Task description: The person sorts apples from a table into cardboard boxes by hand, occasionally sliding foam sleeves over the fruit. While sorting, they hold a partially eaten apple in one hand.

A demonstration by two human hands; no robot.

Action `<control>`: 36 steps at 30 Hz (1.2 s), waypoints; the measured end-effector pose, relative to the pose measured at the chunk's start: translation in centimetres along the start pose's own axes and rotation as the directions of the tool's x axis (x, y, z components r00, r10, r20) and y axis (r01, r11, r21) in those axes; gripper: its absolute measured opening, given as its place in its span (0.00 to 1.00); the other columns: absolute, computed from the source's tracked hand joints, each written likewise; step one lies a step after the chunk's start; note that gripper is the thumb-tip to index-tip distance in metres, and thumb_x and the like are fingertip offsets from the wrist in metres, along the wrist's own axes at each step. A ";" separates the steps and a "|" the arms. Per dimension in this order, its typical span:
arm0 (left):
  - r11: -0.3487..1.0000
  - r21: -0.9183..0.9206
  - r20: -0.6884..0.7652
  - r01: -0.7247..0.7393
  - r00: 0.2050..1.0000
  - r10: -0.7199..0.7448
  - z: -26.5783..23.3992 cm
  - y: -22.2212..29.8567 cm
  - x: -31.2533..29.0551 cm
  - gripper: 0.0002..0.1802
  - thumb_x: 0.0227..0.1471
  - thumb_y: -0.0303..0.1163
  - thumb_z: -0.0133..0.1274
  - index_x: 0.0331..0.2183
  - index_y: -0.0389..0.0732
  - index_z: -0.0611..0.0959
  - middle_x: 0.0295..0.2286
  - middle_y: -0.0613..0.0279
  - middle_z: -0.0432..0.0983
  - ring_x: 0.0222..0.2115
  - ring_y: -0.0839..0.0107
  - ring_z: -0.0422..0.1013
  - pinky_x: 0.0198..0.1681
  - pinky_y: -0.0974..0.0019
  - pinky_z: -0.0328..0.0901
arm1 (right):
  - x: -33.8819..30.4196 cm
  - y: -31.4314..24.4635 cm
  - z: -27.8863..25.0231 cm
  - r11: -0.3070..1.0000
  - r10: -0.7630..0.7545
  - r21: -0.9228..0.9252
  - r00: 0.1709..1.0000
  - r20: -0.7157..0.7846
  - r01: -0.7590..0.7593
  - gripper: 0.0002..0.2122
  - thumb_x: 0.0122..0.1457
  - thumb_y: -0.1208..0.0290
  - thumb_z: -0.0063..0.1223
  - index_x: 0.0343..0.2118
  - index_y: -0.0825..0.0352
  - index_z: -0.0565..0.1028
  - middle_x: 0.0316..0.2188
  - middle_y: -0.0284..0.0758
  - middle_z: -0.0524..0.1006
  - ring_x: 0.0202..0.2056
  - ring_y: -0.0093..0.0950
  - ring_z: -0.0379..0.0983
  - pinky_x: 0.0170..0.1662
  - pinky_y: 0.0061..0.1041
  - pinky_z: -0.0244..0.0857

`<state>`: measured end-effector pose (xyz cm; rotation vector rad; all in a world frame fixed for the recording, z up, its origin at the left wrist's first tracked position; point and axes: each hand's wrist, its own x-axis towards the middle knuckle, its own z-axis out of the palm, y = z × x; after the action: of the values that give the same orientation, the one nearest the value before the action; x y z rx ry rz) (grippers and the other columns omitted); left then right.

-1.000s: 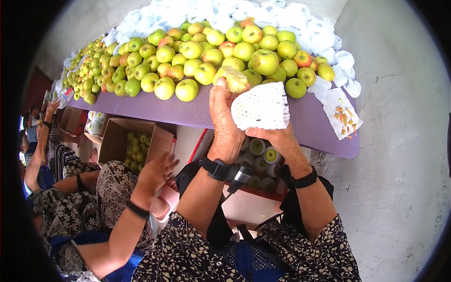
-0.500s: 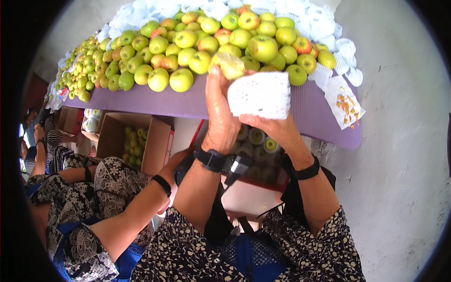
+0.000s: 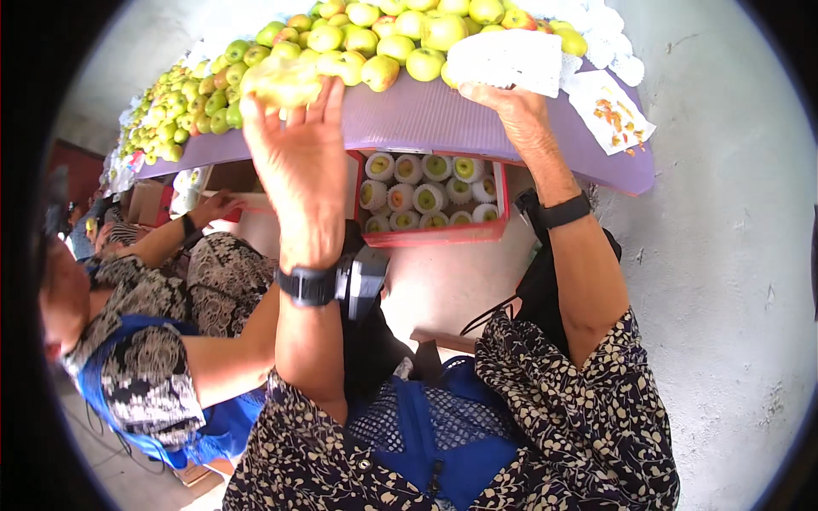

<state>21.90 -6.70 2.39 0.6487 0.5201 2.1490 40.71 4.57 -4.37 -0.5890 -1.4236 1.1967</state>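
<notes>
My left hand (image 3: 300,145) is raised at the left of the table edge, palm toward me. Between its thumb and fingertips is a pale yellow apple (image 3: 283,83), smeared by motion. My right hand (image 3: 521,115) grips a white foam net sleeve (image 3: 504,61) at the table's right, thumb on its near side; its other fingers are mostly hidden. Whether the sleeve has anything inside, I cannot tell. A heap of green and reddish apples (image 3: 394,47) lies beyond both hands on the purple tabletop (image 3: 417,115).
Below the table edge stands a red-rimmed box (image 3: 443,234) of apples in foam nets. White paper (image 3: 588,94) with brown scraps lies at the right corner, near a grey wall (image 3: 724,255). A co-worker's arm (image 3: 166,243) reaches toward boxes at left. More foam nets (image 3: 601,25) lie behind the apples.
My hands have moved apart: the left went left with the yellow apple, the right went up and slightly right with the foam sleeve. The netted apples below now show. The co-worker's arms have shifted.
</notes>
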 end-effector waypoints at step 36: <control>0.971 -0.141 -0.121 -0.195 0.976 0.179 -4.8 17.8 -5.1 0.37 0.43 0.37 0.61 0.50 0.31 0.63 0.50 0.48 0.61 0.49 0.55 0.61 0.53 0.52 0.57 | 0.3 1.5 -1.2 0.982 -0.142 -0.149 0.973 -0.183 0.116 0.23 0.41 0.83 0.60 0.44 0.70 0.70 0.39 0.35 0.75 0.42 0.26 0.71 0.47 0.24 0.66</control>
<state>11.29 -21.88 7.22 0.5172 0.3584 2.3853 41.37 5.76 -5.82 -0.6786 -1.3635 0.9178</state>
